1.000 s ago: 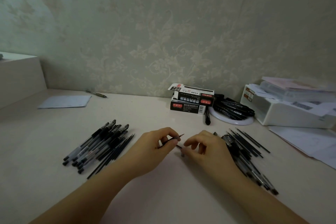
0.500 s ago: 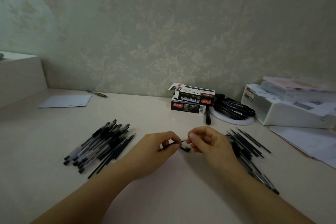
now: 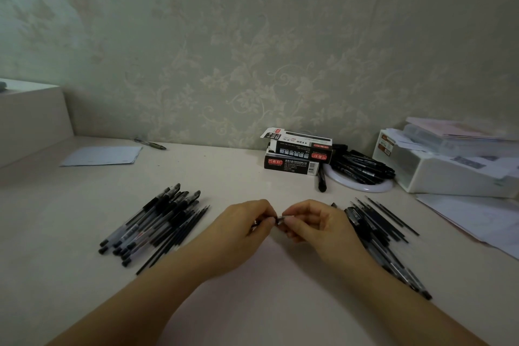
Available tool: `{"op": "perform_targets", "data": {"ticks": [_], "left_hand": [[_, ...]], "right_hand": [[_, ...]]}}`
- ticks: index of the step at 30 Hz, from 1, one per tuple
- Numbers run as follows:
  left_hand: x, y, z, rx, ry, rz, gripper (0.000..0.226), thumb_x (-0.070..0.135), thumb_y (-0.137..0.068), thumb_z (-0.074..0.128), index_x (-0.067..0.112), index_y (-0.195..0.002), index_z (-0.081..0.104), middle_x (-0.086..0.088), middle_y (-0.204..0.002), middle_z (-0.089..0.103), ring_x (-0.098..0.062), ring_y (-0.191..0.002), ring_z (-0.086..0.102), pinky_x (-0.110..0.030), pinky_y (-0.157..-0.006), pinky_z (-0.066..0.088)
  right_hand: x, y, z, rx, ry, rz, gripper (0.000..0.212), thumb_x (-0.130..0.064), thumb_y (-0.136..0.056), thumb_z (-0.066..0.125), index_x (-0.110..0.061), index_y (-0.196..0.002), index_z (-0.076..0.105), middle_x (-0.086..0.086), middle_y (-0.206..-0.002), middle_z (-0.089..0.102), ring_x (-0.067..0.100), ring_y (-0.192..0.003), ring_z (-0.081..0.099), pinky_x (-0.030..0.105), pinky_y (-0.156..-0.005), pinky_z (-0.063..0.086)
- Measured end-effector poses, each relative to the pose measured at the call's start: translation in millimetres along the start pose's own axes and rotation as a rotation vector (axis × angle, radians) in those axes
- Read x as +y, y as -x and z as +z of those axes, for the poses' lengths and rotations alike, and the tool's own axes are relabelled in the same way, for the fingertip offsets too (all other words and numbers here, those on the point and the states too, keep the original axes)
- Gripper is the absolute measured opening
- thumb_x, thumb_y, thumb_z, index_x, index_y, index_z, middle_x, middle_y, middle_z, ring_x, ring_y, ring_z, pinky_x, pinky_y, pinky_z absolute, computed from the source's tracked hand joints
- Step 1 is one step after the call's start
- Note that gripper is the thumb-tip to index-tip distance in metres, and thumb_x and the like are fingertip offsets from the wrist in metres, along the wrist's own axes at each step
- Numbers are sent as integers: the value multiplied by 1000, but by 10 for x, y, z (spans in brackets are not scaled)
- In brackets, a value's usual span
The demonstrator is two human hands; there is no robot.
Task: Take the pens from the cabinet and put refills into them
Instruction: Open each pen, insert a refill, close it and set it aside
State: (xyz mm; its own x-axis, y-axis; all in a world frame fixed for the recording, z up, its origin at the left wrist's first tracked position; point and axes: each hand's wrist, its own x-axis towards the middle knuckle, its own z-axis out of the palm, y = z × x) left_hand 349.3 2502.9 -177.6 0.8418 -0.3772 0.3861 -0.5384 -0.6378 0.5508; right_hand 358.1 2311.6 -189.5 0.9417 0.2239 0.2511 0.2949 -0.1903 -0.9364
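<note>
Two hands meet at centre: your left hand and right hand each pinch one slim dark pen between fingertips. Left of them lies a pile of clear-barrelled pens (seemingly finished); right, thin black refills and pens await, so much remains.

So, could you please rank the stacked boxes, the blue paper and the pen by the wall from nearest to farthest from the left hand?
1. Stacked boxes, ahead and right of the left hand.
2. Pen by the wall, far left.
3. Blue paper, farther left; close to the pen's distance.
</note>
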Motion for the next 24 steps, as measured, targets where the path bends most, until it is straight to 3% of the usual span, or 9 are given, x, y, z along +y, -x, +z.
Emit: {"op": "perform_targets", "data": {"ticks": [2, 6, 9, 12, 15, 21, 24], "left_hand": [[12, -8, -14, 16, -56, 54, 10, 25, -96, 54, 23, -98, 63, 20, -82, 56, 6, -79, 51, -7, -67, 37], [32, -6, -26, 51, -93, 133, 6, 27, -93, 58, 24, -97, 62, 17, -88, 56, 1, -82, 50, -8, -70, 37], [20, -5, -18, 63, -99, 129, 5, 28, -92, 60, 26, -97, 61, 16, -89, 56, 0, -82, 51, -10, -71, 38], [3, -8, -21, 79, -88, 109, 4, 26, -91, 62, 26, -95, 62, 16, -88, 56, -1, -81, 51, -8, -69, 38], [-1, -11, -28, 78, -92, 111, 5, 27, -92, 61, 25, -96, 62, 16, -89, 57, -1, -82, 52, -7, -69, 37], [21, -3, -24, 59, -79, 145, 5, 27, -92, 61, 25, -96, 61, 15, -89, 57, -3, -82, 52, -7, -69, 37], [13, -4, -19, 76, -77, 131, 5, 26, -92, 61, 25, -96, 62, 15, -88, 57, -2, -80, 53, -8, -69, 38]], "right_hand": [[11, 6, -4, 0, 114, -49, 8, -19, -92, 66, -21, -85, 70, -1, -76, 74, 8, -69, 68, 16, -66, 53], [51, 12, 14, 40, 322, -113, 38, -49, -94, 52, -23, -67, 59, -6, -57, 57, 0, -53, 49, 18, -55, 42], [52, 5, 7, 56, 351, -109, 46, -59, -91, 45, -24, -66, 62, -7, -58, 61, 1, -53, 53, 16, -56, 43], [54, 0, -9, 1, 341, -100, 21, -54, -90, 56, -36, -88, 67, -17, -86, 70, 2, -74, 62, 12, -67, 47], [61, 1, -14, -55, 356, -127, 6, -43, -92, 61, -38, -91, 64, -15, -88, 69, 5, -79, 63, 13, -69, 48], [44, 20, -1, -16, 331, -122, 45, -61, -90, 45, -28, -65, 63, -2, -61, 64, 1, -54, 55, 15, -56, 46], [33, 15, 1, -9, 330, -129, 37, -62, -88, 48, -32, -76, 66, -10, -73, 69, 0, -63, 61, 13, -61, 47]]}}
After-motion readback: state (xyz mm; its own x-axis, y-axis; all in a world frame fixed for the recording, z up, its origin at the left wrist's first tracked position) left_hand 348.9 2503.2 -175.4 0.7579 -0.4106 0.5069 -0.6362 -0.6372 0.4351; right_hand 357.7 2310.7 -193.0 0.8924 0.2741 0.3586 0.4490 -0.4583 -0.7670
